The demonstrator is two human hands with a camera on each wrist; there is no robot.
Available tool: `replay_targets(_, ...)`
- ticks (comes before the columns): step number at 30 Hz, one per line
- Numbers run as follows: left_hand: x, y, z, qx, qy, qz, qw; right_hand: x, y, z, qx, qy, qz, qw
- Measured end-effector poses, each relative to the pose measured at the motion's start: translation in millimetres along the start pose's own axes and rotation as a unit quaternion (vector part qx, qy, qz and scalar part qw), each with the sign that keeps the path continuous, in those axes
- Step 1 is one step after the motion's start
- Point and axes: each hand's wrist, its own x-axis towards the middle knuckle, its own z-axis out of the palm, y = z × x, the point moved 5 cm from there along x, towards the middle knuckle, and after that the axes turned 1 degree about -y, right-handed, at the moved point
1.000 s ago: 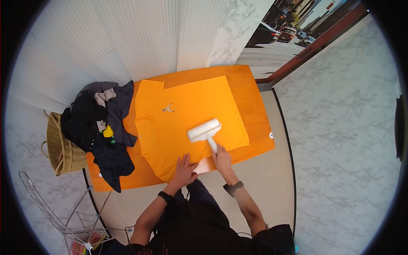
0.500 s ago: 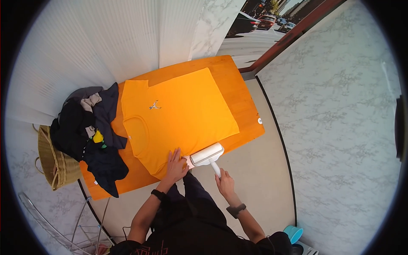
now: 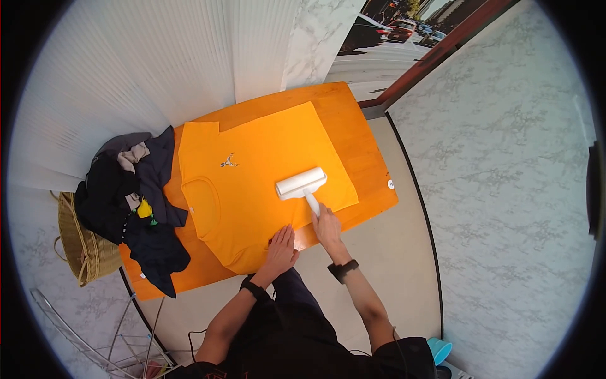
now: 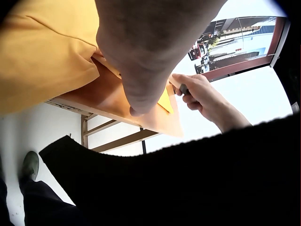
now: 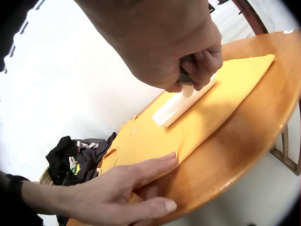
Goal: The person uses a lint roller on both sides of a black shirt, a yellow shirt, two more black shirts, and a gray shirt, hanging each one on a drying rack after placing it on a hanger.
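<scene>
A yellow T-shirt (image 3: 265, 151) lies spread on the orange wooden table (image 3: 372, 167), its neckline toward the left and a small printed logo (image 3: 228, 160) near its middle. My right hand (image 3: 327, 228) grips the handle of a white lint roller (image 3: 302, 183), whose wide head lies over the near right part of the shirt. In the right wrist view, fingers curl round the handle above the roller head (image 5: 188, 101). My left hand (image 3: 282, 249) rests with straight fingers on the shirt's near edge; its fingertips touch the cloth in the right wrist view.
Dark clothes (image 3: 104, 189) are heaped at the table's left end, with a woven basket (image 3: 88, 256) beside them. A metal rack (image 3: 126, 344) stands at the lower left. A light blue container (image 3: 440, 349) is at the lower right. Walls border the far and right sides.
The lint roller came back toward me to the shirt's near edge, then moved forward onto the shirt again. My left hand stays at the near edge. The head view has shifted somewhat.
</scene>
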Motion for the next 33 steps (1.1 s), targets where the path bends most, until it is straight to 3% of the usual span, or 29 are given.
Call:
replay_targets(12, 3.7, 7.4, -12.5, -0.011, 0.001, -0.013, 1.0, 192.7, -71.2, 36.5, 0.009, 0.027, -0.085, 0.996)
replay_targets(15, 4.5, 7.4, -11.2, -0.017, -0.003, -0.025, 1.0, 228.0, -86.1, 38.7, 0.011, 0.025, -0.096, 0.995)
replay_targets(19, 3.0, 9.6, -13.1, -0.029, -0.004, -0.039, 0.999, 234.0, -91.1, 31.0, 0.011, 0.023, -0.107, 0.994)
replay_targets(22, 5.1, 10.7, -15.5, -0.068, 0.003, -0.063, 0.996, 188.7, -74.3, 14.4, 0.031, 0.017, -0.121, 0.992)
replay_targets(28, 1.5, 5.4, -21.9, -0.114, 0.055, -0.084, 0.988, 45.6, -2.0, -2.8, 0.02, -0.05, -0.071, 0.996)
replay_targets(30, -3.4, -5.4, -29.6, -0.111, 0.059, -0.152, 0.98, 4.5, 18.1, -6.5, -0.003, -0.059, -0.057, 0.997)
replay_targets(31, -4.7, -6.8, -32.4, -0.11, 0.06, -0.141, 0.982, -14.8, 24.8, -10.2, -0.004, -0.048, -0.054, 0.997)
replay_targets(33, -6.6, -14.8, -39.7, -0.081, 0.13, -0.16, 0.975, -49.7, 37.2, -18.0, -0.003, -0.036, -0.029, 0.999)
